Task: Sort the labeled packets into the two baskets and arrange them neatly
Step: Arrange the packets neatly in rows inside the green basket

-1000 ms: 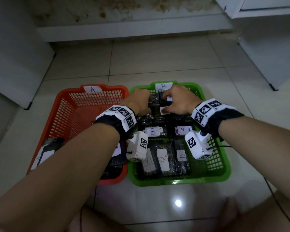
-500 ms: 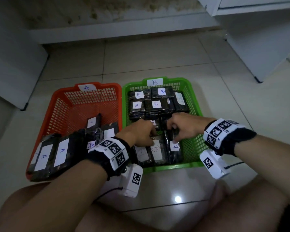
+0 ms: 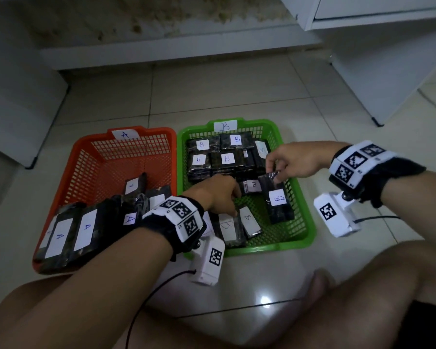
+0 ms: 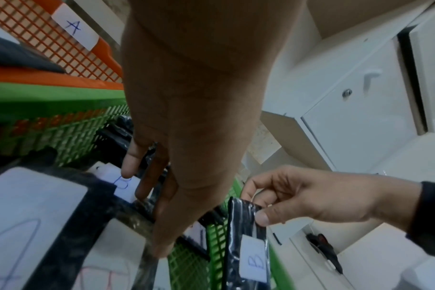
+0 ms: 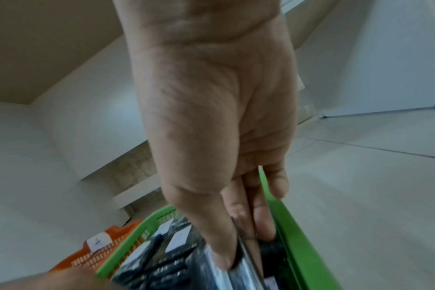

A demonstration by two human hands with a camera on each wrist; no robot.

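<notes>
fingers first: your right hand (image 3: pixel 296 161) pinches the top end of a dark packet labelled b (image 3: pixel 277 199), thumb (image 4: pixel 262 216) on one face and curled fingers behind it, the packet standing tilted over the right side of the green basket (image 3: pixel 301 241). your left hand (image 3: pixel 218 193) reaches down into the middle of that basket, fingers loosely extended and slightly spread, their tips (image 4: pixel 127 170) touching the packets there beside a small b label; whether they grip anything is hard to tell, since the head view hides the tips behind the knuckles.

the green basket carries a b tag on its far rim and holds a tidy far row of b packets (image 3: pixel 227 157) stacked flat, plus looser ones near the front edge (image 3: pixel 248 221). just beside it on the left, touching rim to rim, sits the orange basket (image 3: pixel 86 152), tagged a, with a packets (image 3: pixel 84 230) lined up along its near end and a few leaning upright (image 3: pixel 135 185) behind them; its far half shows bare mesh. both baskets rest on the tiled floor (image 3: pixel 212 96).
</notes>
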